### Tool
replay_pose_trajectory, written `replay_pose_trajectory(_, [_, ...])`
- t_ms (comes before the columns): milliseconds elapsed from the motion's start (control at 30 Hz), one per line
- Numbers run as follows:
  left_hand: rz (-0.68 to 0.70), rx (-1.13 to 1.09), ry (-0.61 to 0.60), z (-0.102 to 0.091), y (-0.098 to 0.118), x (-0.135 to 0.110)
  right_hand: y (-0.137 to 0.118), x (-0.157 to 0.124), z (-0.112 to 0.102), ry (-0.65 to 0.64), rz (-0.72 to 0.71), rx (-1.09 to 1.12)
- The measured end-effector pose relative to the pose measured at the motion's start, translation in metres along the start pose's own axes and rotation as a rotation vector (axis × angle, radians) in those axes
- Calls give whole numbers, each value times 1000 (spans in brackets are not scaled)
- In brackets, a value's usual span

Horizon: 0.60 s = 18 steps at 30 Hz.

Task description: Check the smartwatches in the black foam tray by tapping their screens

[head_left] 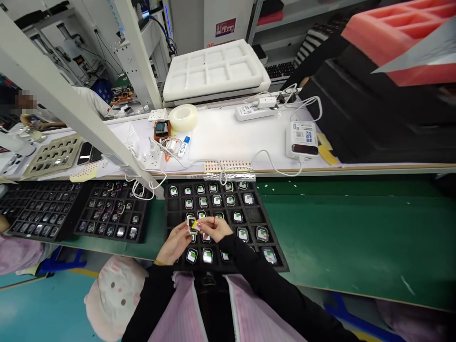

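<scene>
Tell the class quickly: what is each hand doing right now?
Left hand: closed, pinching a small square device.
Right hand: closed, pinching the same device by its yellow tag.

L hand (174, 243) and R hand (213, 229) pinch small display unit (194, 225) w/ yellow tape, above black foam tray (174, 205) w/ similar units (207, 256).

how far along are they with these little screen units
Hard to say exactly. Done, it seems: many units in the middle black foam tray show green-and-white film. In hand: the left hand and right hand pinch one unit with a yellow tag. Left, perhaps: the tray to the left, whose units look darker, without that film.
</scene>
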<state>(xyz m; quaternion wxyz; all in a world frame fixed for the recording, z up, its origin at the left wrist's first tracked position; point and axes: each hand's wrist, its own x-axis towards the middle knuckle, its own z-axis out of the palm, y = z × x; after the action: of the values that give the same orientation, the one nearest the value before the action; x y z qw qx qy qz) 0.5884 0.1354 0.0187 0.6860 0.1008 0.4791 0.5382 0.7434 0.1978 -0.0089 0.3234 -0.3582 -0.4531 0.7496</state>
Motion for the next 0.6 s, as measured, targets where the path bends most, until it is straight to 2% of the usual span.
replay_pose_trajectory(133, [-46,-10,-81,1,-1,0,-10,-6,-1,28,-24,22])
replay_pose_trajectory(333, [-109,28,-187,8,3,1,-18,-11,-13,-18,-2,21])
replay_pose_trajectory(600, [-116,61,-233,13,5,-2,-28,-25,-14,48,-83,52])
